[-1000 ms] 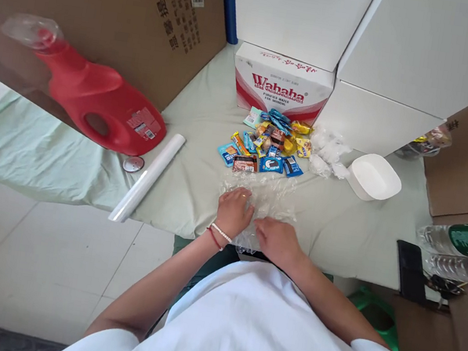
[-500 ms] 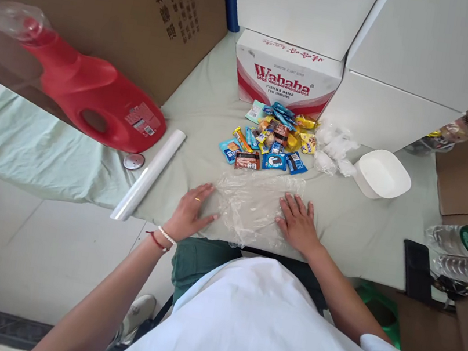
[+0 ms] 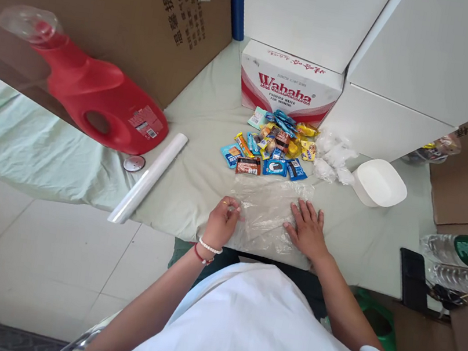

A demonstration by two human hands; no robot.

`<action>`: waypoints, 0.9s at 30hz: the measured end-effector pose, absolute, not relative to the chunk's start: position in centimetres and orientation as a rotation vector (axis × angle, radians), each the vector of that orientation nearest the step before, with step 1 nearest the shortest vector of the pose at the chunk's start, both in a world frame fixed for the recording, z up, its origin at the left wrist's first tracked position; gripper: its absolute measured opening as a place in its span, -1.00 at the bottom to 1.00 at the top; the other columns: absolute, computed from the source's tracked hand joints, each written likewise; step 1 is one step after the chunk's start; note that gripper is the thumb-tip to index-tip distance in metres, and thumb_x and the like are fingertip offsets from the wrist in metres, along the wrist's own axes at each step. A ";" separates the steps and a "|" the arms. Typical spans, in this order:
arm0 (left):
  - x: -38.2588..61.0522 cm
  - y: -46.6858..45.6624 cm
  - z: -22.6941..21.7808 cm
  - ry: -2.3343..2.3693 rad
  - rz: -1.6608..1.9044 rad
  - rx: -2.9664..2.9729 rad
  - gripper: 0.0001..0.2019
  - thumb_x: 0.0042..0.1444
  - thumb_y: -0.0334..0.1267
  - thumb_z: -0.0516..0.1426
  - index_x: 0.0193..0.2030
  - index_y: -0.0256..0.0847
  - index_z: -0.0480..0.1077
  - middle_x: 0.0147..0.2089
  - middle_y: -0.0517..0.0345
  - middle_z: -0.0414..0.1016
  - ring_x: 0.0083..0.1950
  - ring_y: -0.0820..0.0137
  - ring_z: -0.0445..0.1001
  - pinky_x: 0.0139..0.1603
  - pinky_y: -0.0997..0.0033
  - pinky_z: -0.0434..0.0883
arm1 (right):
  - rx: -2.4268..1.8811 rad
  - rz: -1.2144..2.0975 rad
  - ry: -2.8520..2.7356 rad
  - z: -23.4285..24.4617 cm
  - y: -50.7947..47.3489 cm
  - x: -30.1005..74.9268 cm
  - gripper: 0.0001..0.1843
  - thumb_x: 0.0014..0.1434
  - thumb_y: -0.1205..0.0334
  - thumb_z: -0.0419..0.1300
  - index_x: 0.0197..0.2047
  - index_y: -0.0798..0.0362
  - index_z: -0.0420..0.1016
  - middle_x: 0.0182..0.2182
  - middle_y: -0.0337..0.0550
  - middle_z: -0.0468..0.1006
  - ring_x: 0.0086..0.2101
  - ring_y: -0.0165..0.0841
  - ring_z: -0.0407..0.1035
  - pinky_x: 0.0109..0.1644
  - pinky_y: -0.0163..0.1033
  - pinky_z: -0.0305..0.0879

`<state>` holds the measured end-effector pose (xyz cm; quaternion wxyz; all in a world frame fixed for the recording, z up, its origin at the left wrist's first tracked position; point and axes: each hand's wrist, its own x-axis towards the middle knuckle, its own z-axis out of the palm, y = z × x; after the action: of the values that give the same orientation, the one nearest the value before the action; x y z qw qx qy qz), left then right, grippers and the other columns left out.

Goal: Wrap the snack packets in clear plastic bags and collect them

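- Pale green cloth (image 3: 360, 241) stretches across the middle of the frame; a large brown cardboard box (image 3: 110, 4) stands at upper left.
- A clear, crinkled plastic sheet (image 3: 262, 221) lies spread on the cloth at the centre of the frame, near its front edge.
- The left hand (image 3: 223, 218), fingers curled, is at the sheet's left edge; whether it pinches the plastic, I cannot tell.
- The right hand (image 3: 307, 230) rests palm down on the sheet's right side, fingers spread, grasping nothing.
- Small, colourful snack packets (image 3: 282, 141) lie heaped just above the sheet, before a white-and-red carton (image 3: 291, 84).
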<state>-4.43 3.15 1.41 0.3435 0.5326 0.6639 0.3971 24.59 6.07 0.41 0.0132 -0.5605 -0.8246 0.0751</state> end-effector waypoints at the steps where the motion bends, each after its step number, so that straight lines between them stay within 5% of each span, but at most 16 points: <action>1: -4.7 3.4 1.4 1.700 1.000 1.305 -0.92 0.29 -0.16 0.06 -0.15 -0.08 0.27 -0.18 0.17 0.48 -0.40 0.42 0.50 -0.32 0.34 0.49 | -1.748 0.244 -2.556 0.3 6.2 25.0 -0.31 0.47 -0.12 -0.04 0.54 -0.05 0.14 0.55 0.01 0.02 0.49 0.04 -0.13 0.47 0.45 -0.22; 6: -7.5 3.6 1.2 1.856 0.902 1.143 -0.66 0.15 -0.13 0.21 0.02 -0.12 0.28 -0.12 0.16 0.50 -0.54 0.50 0.35 -0.39 0.35 0.44 | -1.614 0.392 -2.434 1.2 6.6 27.2 -0.37 0.43 -0.15 0.03 0.44 -0.06 0.33 0.49 0.06 0.16 0.47 0.06 -0.05 0.45 0.45 -0.11; 10: -8.8 2.3 2.7 2.173 1.053 1.469 -0.67 0.17 -0.11 0.20 0.00 -0.22 0.36 0.06 -0.15 0.46 -0.10 0.20 0.53 0.00 0.06 0.51 | -1.448 0.445 -2.140 4.2 7.0 27.9 -0.59 0.45 -0.03 0.05 0.17 -0.05 0.57 0.21 0.07 0.52 0.25 -0.06 0.34 0.31 0.22 0.32; 13: -7.7 1.8 5.0 2.233 1.201 1.871 -0.76 0.25 -0.21 0.16 0.01 -0.23 0.43 0.07 -0.20 0.49 0.18 0.08 0.45 0.24 -0.05 0.38 | -1.310 0.461 -2.111 5.8 6.9 26.2 -0.67 0.47 0.11 0.04 0.09 -0.06 0.60 -0.02 -0.01 0.63 0.06 -0.14 0.45 0.19 0.11 0.45; 16: -5.4 2.8 6.3 1.908 1.041 2.237 -0.80 0.36 -0.26 0.06 0.00 -0.17 0.49 0.02 -0.07 0.59 0.19 0.16 0.48 0.27 0.04 0.34 | -1.111 0.524 -2.313 5.3 6.5 23.2 -0.63 0.46 0.20 0.03 0.17 -0.04 0.57 0.10 0.02 0.59 0.19 -0.12 0.38 0.27 0.15 0.41; 18: -4.3 4.0 5.8 1.726 0.791 2.356 -0.71 0.40 -0.22 0.02 0.10 -0.15 0.51 0.15 -0.07 0.60 0.31 0.16 0.44 0.35 0.03 0.28 | -1.067 0.547 -2.490 4.1 5.9 21.7 -0.57 0.46 0.21 0.03 0.30 -0.01 0.49 0.32 0.04 0.43 0.34 -0.10 0.22 0.38 0.20 0.29; 22: -4.3 5.4 2.8 1.716 0.366 2.349 -0.51 0.42 -0.09 -0.03 0.40 -0.15 0.35 0.53 -0.14 0.23 0.56 0.04 0.15 0.53 -0.22 0.00 | -1.155 0.595 -2.673 2.1 4.1 22.2 -0.48 0.47 0.11 0.07 0.42 0.03 0.38 0.49 0.07 0.17 0.47 -0.07 -0.01 0.47 0.23 0.13; 27: -5.3 4.0 0.3 1.751 0.229 2.361 -0.40 0.42 0.05 -0.06 0.53 -0.03 0.16 0.62 -0.09 -0.01 0.61 0.00 0.01 0.53 -0.41 -0.22 | -1.179 0.787 -2.498 2.7 3.0 26.2 -0.58 0.48 0.05 0.06 0.25 -0.04 0.55 0.34 0.07 0.42 0.34 -0.11 0.28 0.37 0.15 0.31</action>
<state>-5.33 3.96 0.27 0.0964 0.7970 0.5912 0.0772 26.24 3.04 2.74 0.1343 -0.4067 -0.8618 0.2717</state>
